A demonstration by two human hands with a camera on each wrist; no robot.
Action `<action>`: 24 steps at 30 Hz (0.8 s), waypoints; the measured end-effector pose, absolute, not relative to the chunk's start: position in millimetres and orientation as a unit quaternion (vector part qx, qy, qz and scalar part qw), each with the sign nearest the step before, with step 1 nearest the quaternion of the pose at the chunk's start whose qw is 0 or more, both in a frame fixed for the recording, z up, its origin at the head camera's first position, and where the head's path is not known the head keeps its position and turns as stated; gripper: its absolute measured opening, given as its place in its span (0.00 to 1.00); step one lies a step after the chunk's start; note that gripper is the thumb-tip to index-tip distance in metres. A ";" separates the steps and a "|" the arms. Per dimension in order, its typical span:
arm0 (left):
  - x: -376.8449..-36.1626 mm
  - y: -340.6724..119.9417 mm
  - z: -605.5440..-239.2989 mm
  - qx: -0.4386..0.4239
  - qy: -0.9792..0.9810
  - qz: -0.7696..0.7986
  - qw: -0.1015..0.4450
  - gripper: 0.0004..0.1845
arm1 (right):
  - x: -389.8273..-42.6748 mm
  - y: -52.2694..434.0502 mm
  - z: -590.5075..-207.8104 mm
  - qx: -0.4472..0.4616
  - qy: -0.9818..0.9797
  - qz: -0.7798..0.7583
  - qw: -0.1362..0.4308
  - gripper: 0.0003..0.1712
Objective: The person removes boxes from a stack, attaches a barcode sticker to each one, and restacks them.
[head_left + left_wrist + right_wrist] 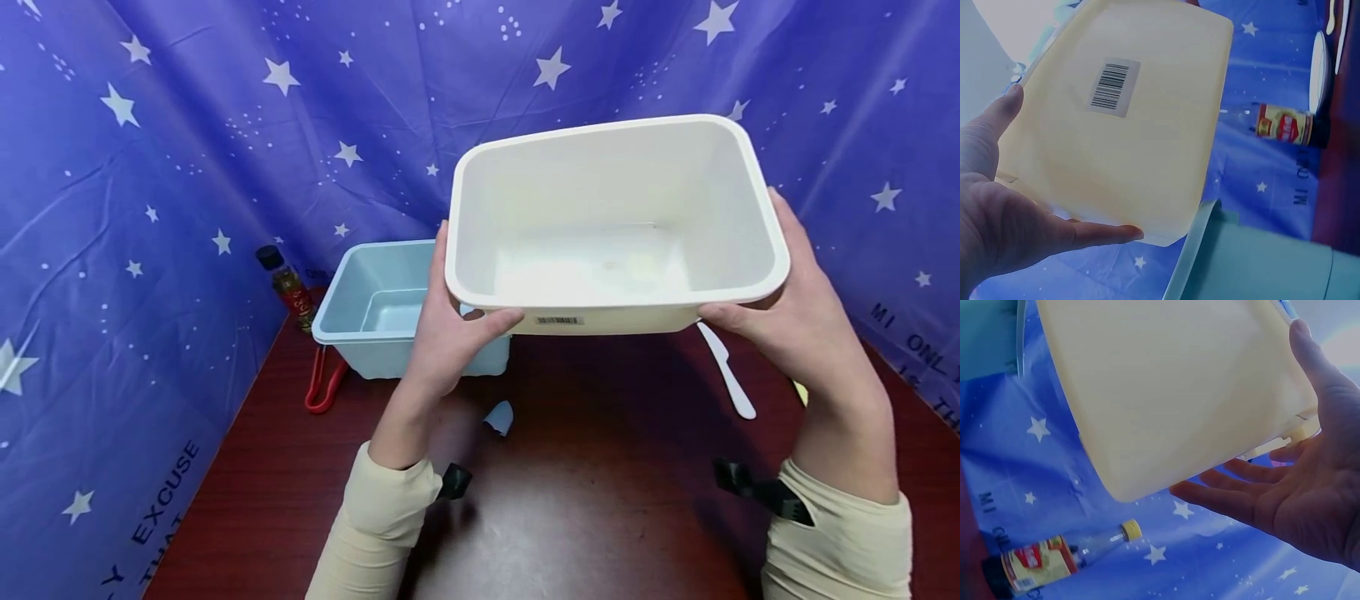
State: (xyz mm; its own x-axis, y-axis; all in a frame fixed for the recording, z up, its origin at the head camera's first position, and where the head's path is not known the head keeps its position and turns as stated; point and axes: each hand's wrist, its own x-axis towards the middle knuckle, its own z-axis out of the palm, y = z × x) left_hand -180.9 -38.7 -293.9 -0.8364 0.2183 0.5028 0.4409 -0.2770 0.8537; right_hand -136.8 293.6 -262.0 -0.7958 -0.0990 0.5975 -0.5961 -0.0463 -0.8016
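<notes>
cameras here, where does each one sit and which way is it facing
Head: worn high, looking forward and down at the white tub held by left hand and right hand; both sleeves show.
Left wrist: below the tub, looking up at its barcoded underside; that hand shows.
Right wrist: likewise, from the opposite side; palm shows.
Both wrist views share the sauce bottle.

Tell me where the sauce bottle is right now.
In the head view the sauce bottle stands at the table's far left edge against the starry curtain, just left of the blue tub and behind the red tongs.
</notes>
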 end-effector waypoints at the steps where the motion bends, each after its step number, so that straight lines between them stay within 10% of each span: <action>1: -181.5 -41.4 -294.1 -0.278 -0.596 -0.749 0.076 0.63 | -138.0 291.5 -262.4 0.261 -0.668 0.672 0.184 0.65; 24: -196.7 -103.6 -297.2 -0.279 -0.599 -0.742 0.109 0.63 | -174.0 229.9 -273.7 0.290 -0.652 0.683 0.156 0.66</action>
State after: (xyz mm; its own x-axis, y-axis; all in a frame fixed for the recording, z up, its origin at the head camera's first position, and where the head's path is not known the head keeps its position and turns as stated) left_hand -196.7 -103.6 -297.2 -0.8204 0.1720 0.5453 0.4969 -0.2574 0.8288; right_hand -174.0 229.9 -273.7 -0.7833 -0.1661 0.5991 -0.5909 -0.1001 -0.8005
